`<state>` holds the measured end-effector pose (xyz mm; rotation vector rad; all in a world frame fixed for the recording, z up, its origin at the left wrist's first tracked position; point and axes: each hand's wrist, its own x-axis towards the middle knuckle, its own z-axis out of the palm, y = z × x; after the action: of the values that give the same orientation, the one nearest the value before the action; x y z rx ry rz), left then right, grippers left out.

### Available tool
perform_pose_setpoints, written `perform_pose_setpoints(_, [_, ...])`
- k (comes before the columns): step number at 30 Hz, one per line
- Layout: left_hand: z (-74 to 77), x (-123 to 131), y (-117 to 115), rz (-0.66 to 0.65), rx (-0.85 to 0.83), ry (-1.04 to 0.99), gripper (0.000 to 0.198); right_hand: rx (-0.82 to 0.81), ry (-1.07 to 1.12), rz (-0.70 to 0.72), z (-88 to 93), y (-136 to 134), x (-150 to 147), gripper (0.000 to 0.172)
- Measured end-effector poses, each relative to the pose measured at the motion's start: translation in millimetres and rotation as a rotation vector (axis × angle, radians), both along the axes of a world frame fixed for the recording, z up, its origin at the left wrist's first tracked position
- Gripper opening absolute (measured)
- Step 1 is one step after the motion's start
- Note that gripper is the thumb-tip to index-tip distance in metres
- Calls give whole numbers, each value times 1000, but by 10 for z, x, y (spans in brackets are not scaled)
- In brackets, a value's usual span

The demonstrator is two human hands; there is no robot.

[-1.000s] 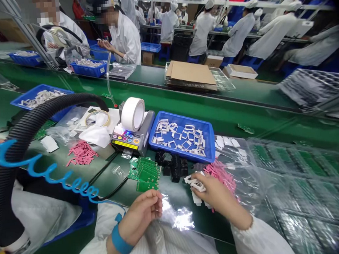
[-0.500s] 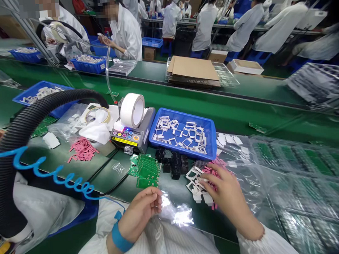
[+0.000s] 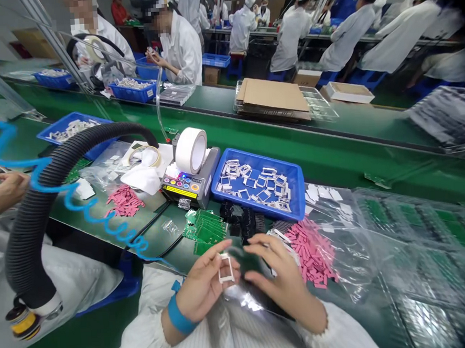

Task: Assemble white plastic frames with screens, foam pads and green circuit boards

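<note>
A small white rectangular plastic frame [image 3: 225,269] stands upright in my left hand [image 3: 207,283], held between thumb and fingers. A blue wrist strap circles that wrist. My right hand [image 3: 280,273] hovers just to the right, fingers spread and nothing visible in them. Partly hidden behind the right hand lies a pile of white frames, with pink strips [image 3: 310,248] heaped beside it. Black parts [image 3: 243,220] stand beyond the hands, and overlapping green circuit boards [image 3: 204,228] lie to their left.
A blue tray [image 3: 301,191] holds many white frames. A tape dispenser [image 3: 189,184] with a white roll stands left of it. A black ribbed hose [image 3: 30,223] arches at the left, with a coiled blue cord across it. Clear trays of boards [image 3: 416,220] lie right. A co-worker's hand [image 3: 3,188] shows left.
My right hand has come from the white-frame pile toward my left hand and spread its fingers. A white frame is now in my left hand. The view has shifted slightly.
</note>
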<state>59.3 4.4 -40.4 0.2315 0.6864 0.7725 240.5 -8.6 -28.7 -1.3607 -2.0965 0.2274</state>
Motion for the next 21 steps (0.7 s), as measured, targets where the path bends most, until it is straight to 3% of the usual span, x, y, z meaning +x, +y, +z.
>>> perform_pose_setpoints(3, [-105,-208,-31,35,-29,6,47,-80,-227,-161,-110,214,150,22])
perform_pose_setpoints(8, [-195,-476,-94,89,-136,-122,48,-108,-277,-144,-258,438,209,7])
perform_pose_setpoints(11, [-195,-599,-114,127,-177,-164,40,-89,-211,-87,-209,453,253,14])
perform_pose_setpoints(14, [-220,-769,-142,206,-204,-60,32,-108,-92,-27,-2,404,198,16])
perform_pose_setpoints(17, [-283,-1053,-207,296,-195,34,17,-289,77,43,311,326,-128,9])
perform_pose_setpoints(21, [-346,-1606,-346,552,-206,84,16,-587,135,338,585,339,-995,7])
